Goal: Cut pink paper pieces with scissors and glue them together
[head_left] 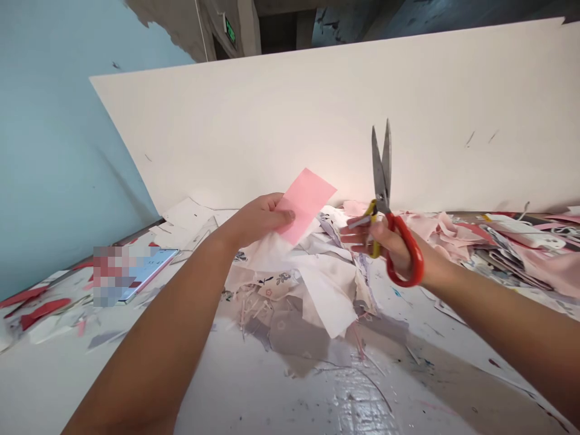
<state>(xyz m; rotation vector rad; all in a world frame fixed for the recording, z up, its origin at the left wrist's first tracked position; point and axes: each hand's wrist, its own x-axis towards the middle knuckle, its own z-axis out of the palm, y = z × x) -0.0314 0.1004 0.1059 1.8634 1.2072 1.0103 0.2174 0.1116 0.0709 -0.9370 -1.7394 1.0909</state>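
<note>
Left hand [258, 220] pinching one pink fabric scrap [308, 205] with the thumb on top. Right hand [385, 241] curled around one pair of red-handled scissors [380, 163].

l hand [258, 220] pinches pink swatch [308, 205] btwn thumb & fingers, held up at a tilt, w/ white scrap [267, 254] just below it. r hand [380, 241] grips scissors [381, 175] w/ red & yellow handles, blades up & slightly apart, well clear of swatch. white paint-flecked table [290, 393] below is heaped w/ scraps: floral-print pile [281, 296] under hands, pink scraps [448, 232] to right. white board [317, 133] stands behind pile, blue wall [58, 151] on left. flat blue device [151, 272] lies on table near wall, partly blurred out. green exit sign [230, 30] up top in background.
</note>
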